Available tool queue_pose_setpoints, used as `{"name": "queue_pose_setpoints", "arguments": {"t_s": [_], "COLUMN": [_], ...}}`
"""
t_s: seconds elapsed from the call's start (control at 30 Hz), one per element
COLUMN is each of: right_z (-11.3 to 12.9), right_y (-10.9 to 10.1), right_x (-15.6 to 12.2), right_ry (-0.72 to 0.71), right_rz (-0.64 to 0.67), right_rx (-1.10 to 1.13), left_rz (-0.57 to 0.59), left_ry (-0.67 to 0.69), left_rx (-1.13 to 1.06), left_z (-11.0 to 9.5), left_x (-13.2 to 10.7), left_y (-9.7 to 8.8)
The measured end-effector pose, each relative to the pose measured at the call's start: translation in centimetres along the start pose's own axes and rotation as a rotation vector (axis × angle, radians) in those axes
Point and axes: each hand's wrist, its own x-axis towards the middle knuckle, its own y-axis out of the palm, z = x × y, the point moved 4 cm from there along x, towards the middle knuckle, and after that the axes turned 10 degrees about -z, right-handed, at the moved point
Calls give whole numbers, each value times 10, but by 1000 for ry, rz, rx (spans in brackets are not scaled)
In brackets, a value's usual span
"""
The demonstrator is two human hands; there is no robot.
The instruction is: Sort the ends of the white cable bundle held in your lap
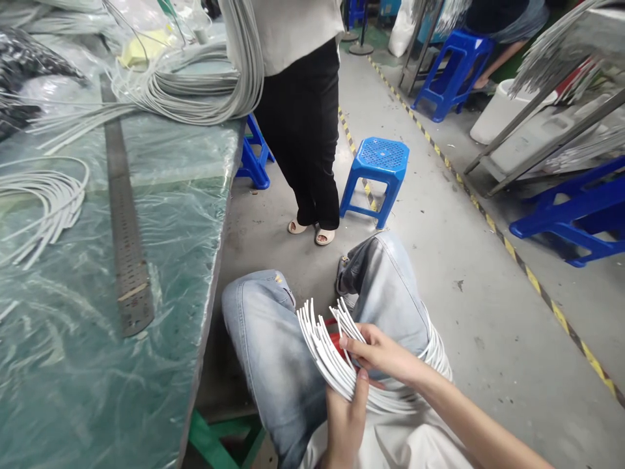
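A bundle of thin white cables (332, 358) lies across my lap, its cut ends fanned upward in two groups. My left hand (346, 413) is wrapped round the main group from below, with the thumb across the strands. My right hand (374, 352) is closed at the smaller group, thumb and fingers pinching white cable near its ends. Something red (338, 342) shows between the two groups; its kind is mostly hidden. The rest of the cables curves to the right over my thigh.
At left stands a table (185, 273) covered with clear plastic, bearing a steel ruler (124, 228), a loose cable coil (53, 202) and larger grey coils (195, 98). A person (307, 124) stands ahead beside a blue stool (381, 163). Racks and more stools line the right.
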Motion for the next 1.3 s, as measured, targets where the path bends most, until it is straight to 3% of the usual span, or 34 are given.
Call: {"name": "queue_pose_setpoints", "arguments": {"t_s": [0.23,0.5,0.7,0.83,0.93,1.13,1.23,1.3], "right_z": [-9,-9,-10,-11,-8,4,8,11], "right_y": [-4,-14,-11,-10,-10,-13,-16,-19], "right_x": [5,11,5,1,-1,-8,-9,-8], "right_ry": [-76,-150,-134,-96,-155,-339,-356,-322], "right_rz": [-173,-328,-332,-259,-224,-290,-367,-374], "right_rx": [-17,28,-52,-110,-157,-371,-412,-321], "left_rz": [51,10,25,27,-6,-12,-48,-80], "left_ry": [-10,38,83,82,69,-72,-152,-241], "left_rx": [63,30,20,21,-10,-133,-278,-406], "left_z": [1,-6,-10,-8,-7,4,9,12], "left_x": [6,8,6,4,5,12,11,11], "left_y": [-4,2,7,7,6,5,8,12]}}
